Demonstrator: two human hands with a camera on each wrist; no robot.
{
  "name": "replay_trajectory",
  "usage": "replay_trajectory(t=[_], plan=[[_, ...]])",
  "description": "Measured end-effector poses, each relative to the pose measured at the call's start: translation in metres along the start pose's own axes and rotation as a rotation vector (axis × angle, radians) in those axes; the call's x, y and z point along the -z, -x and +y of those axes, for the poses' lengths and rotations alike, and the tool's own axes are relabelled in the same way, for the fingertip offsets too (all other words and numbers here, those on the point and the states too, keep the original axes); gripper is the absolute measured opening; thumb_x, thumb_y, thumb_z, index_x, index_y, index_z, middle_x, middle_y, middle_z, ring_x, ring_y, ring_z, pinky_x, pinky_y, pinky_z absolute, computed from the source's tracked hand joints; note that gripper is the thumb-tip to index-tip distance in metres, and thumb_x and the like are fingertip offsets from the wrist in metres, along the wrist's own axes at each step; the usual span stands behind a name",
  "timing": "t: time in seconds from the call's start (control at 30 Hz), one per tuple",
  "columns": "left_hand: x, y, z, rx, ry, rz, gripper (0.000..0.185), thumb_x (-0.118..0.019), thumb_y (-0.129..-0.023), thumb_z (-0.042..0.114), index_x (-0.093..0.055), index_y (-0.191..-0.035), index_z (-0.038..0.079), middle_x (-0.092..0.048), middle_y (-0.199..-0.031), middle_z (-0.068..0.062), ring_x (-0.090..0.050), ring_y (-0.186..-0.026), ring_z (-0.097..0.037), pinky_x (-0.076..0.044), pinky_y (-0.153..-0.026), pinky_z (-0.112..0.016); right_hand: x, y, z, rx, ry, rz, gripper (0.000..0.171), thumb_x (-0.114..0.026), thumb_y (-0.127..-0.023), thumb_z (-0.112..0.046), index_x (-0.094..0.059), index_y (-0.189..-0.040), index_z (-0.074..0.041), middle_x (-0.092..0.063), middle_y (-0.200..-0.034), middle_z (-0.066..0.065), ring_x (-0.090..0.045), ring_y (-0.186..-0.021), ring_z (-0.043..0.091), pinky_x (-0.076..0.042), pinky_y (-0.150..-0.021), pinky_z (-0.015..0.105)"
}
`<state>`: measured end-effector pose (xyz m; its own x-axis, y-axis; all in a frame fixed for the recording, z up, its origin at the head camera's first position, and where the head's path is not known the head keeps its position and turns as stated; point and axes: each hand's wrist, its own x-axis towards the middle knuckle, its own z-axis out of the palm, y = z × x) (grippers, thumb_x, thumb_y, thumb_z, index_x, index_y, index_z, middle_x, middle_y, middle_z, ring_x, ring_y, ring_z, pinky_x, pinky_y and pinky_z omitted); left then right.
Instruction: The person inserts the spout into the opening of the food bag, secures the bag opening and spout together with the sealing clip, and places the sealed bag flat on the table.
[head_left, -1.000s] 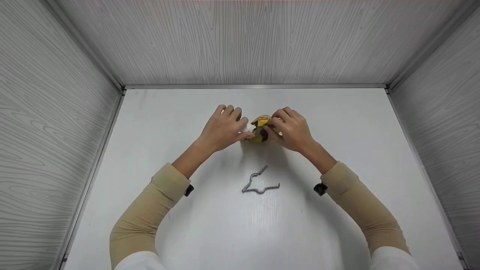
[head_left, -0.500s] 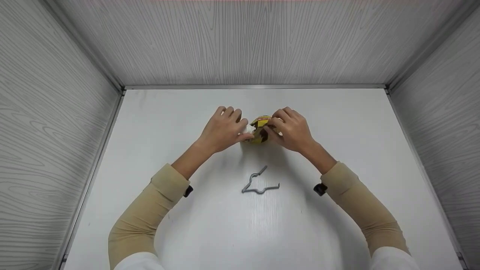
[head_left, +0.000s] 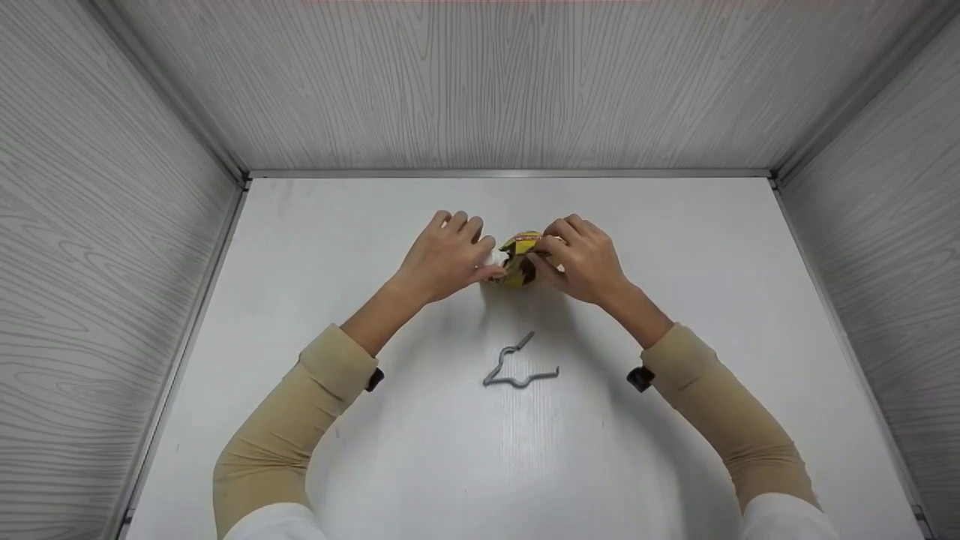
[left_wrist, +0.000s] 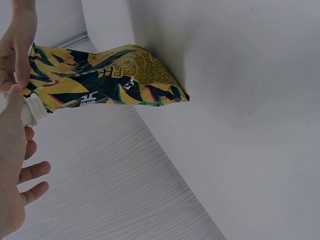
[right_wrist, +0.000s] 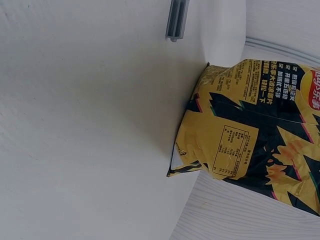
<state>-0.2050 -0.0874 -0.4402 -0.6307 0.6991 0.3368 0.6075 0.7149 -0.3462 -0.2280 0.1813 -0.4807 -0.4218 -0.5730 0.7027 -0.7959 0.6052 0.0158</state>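
Note:
A yellow and black bag of chips stands upright on the table between both hands, its printed front and back showing in the wrist views. My left hand pinches a white ribbed cap-like piece at the top corner of the bag, thumb on the near side. My right hand pinches the bag's top edge between thumb and fingers. The left fingers partly hide the white piece in the head view. Nearer the body lies a grey hinged bag clip, spread in a V with a curved bend in each arm.
A white table carries everything. Grey wood-grain panels enclose it at the back, left and right. The clip's end shows at the top of the right wrist view.
Small shifts of my left hand turn the white piece at the bag's corner, which showed more half a second ago. My right hand and the clip stay put.

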Motion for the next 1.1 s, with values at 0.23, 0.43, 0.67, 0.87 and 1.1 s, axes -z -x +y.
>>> replay_trajectory(t=[0.23,0.43,0.67,0.87,1.1], plan=[[0.0035,-0.0019,-0.0001,-0.036,-0.052,-0.003,0.059,-0.04,-0.105,0.065,-0.066,-0.099,0.012,-0.067,-0.103,-0.008,-0.066,-0.097,-0.027,-0.056,-0.089,-0.042,0.001,-0.0012,-0.0011,0.009,0.016,0.004,0.017,-0.078,-0.096,-0.024,-0.07,-0.096,-0.009,-0.069,-0.094,0.01,-0.065,-0.085,0.028,-0.059,-0.072,0.041],[0.0034,-0.0022,0.0015,-0.06,-0.067,0.017,0.058,-0.043,-0.105,0.065,-0.067,-0.101,0.012,-0.068,-0.105,-0.008,-0.067,-0.099,-0.027,-0.057,-0.089,-0.042,0.0012,-0.0013,-0.0004,0.011,0.025,-0.002,0.019,-0.078,-0.096,-0.026,-0.07,-0.096,-0.009,-0.069,-0.094,0.01,-0.065,-0.085,0.028,-0.06,-0.072,0.041],[0.0023,-0.0039,0.0019,-0.055,-0.05,-0.009,0.058,-0.042,-0.105,0.065,-0.068,-0.104,0.012,-0.068,-0.106,-0.008,-0.066,-0.1,-0.028,-0.056,-0.089,-0.042,0.0017,-0.001,-0.0015,0.002,0.018,-0.027,0.019,-0.077,-0.097,-0.027,-0.069,-0.096,-0.009,-0.069,-0.095,0.01,-0.066,-0.086,0.028,-0.06,-0.073,0.041],[0.0004,-0.0051,0.001,-0.047,-0.06,0.01,0.061,-0.039,-0.105,0.066,-0.067,-0.101,0.012,-0.068,-0.104,-0.008,-0.066,-0.097,-0.027,-0.056,-0.086,-0.041,0.0023,-0.0013,-0.0021,0.001,0.007,-0.017,0.018,-0.077,-0.097,-0.026,-0.07,-0.096,-0.009,-0.07,-0.095,0.01,-0.066,-0.086,0.028,-0.06,-0.073,0.041],[-0.003,-0.0061,0.0027,-0.028,-0.074,0.076,0.062,-0.037,-0.105,0.066,-0.069,-0.098,0.014,-0.069,-0.102,-0.007,-0.067,-0.095,-0.026,-0.057,-0.085,-0.04,0.0016,-0.0016,-0.0009,0.008,-0.006,0.0,0.016,-0.078,-0.096,-0.023,-0.069,-0.095,-0.009,-0.069,-0.094,0.01,-0.065,-0.085,0.028,-0.059,-0.072,0.041]])
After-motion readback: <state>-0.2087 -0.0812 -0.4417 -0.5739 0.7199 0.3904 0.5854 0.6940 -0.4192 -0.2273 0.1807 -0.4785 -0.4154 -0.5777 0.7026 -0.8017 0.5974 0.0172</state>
